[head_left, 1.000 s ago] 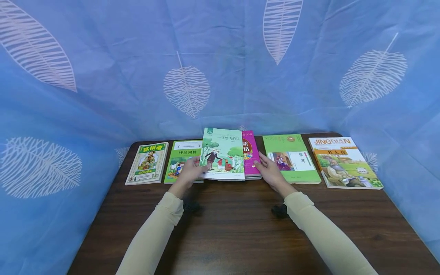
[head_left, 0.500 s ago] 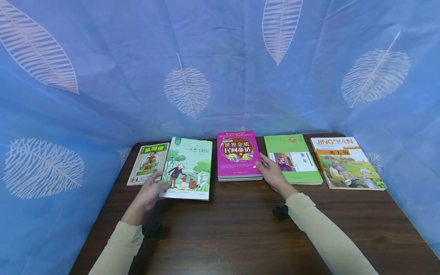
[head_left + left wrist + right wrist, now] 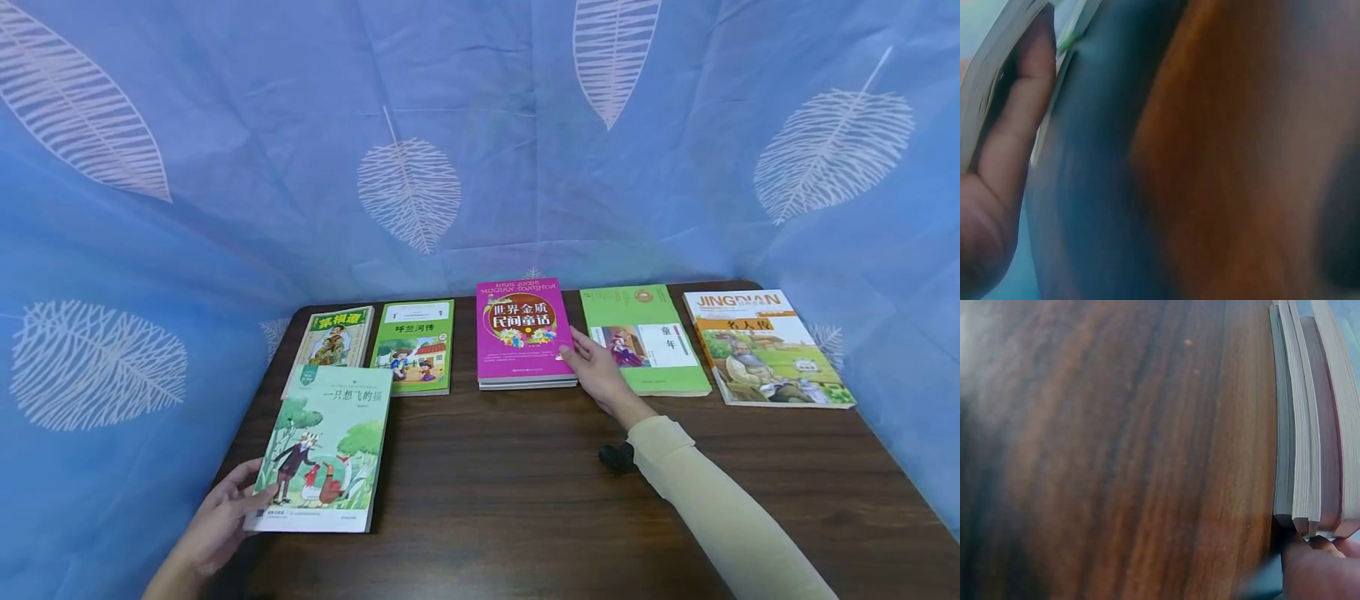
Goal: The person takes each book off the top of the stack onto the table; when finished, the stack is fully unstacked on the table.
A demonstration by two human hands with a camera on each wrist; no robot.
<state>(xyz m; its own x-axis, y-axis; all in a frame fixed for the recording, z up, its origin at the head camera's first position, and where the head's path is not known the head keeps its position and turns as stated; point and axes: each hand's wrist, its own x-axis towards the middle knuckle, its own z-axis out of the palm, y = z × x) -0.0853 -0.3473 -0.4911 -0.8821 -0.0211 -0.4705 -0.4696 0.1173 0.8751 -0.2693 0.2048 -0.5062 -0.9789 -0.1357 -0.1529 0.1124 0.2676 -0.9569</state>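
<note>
In the head view a light green book (image 3: 330,450) with a cartoon cover is tilted up at the front left, overlapping the left end of the book row. My left hand (image 3: 221,512) grips its lower left corner, thumb on the cover; the left wrist view shows a finger (image 3: 1013,131) along its underside. A magenta book (image 3: 525,333) tops a small stack at the back middle. My right hand (image 3: 603,379) holds that stack's right side, thumb over the cover's edge. Seen from the right wrist, the stacked page edges (image 3: 1304,425) run down to the hand.
Along the back of the dark wooden table (image 3: 487,475) lie a partly covered cream-and-green book (image 3: 330,337), a green book (image 3: 412,350), a green-and-white book (image 3: 645,337) and an orange-and-white book (image 3: 765,346). A blue leaf-patterned cloth (image 3: 510,167) hangs behind and at the sides.
My left hand has carried the light green book off the magenta one, leftward and toward me, uncovering the magenta cover and the green book. My right hand has stayed at the stack.
</note>
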